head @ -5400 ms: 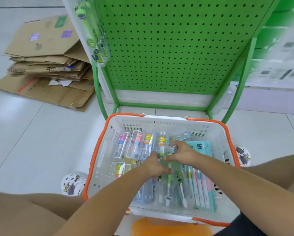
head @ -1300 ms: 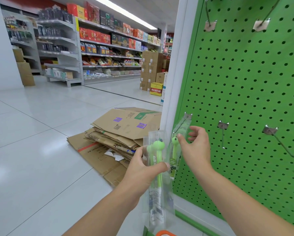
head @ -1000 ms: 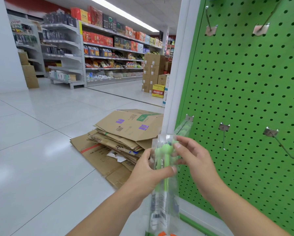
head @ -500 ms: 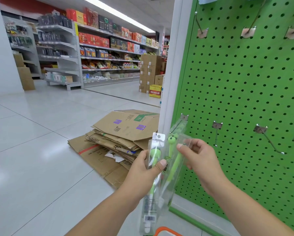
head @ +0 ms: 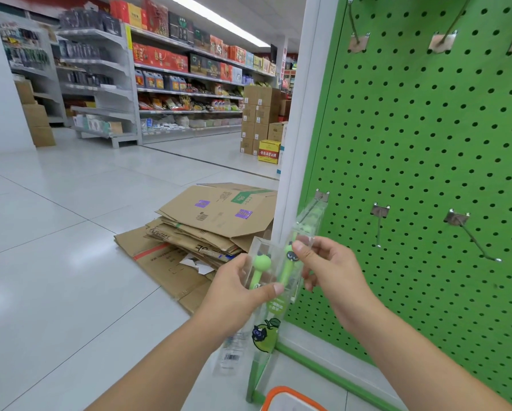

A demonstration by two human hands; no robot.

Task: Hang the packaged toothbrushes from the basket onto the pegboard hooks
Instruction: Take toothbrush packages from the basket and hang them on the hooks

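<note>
My left hand (head: 237,287) grips a clear packaged green toothbrush (head: 259,269), thumb across its front. My right hand (head: 330,269) pinches the top of a second clear pack with a green toothbrush (head: 287,262), tilted beside the first. Both packs are in front of the left edge of the green pegboard (head: 426,143). On the leftmost lower hook (head: 320,200) hangs another clear toothbrush pack (head: 309,218), just above my right hand. Bare hooks (head: 379,226) stick out to its right. The basket's orange rim (head: 290,394) shows at the bottom edge.
A stack of flattened cardboard boxes (head: 207,232) lies on the white tile floor left of the white upright post (head: 296,143). Store shelves (head: 171,84) and stacked cartons (head: 257,120) stand far behind. More hooks (head: 444,40) line the pegboard's top.
Since the basket frame I have lifted two packs up to the pegboard. In the last second my right hand has separated one pack from the one in my left and tilted it.
</note>
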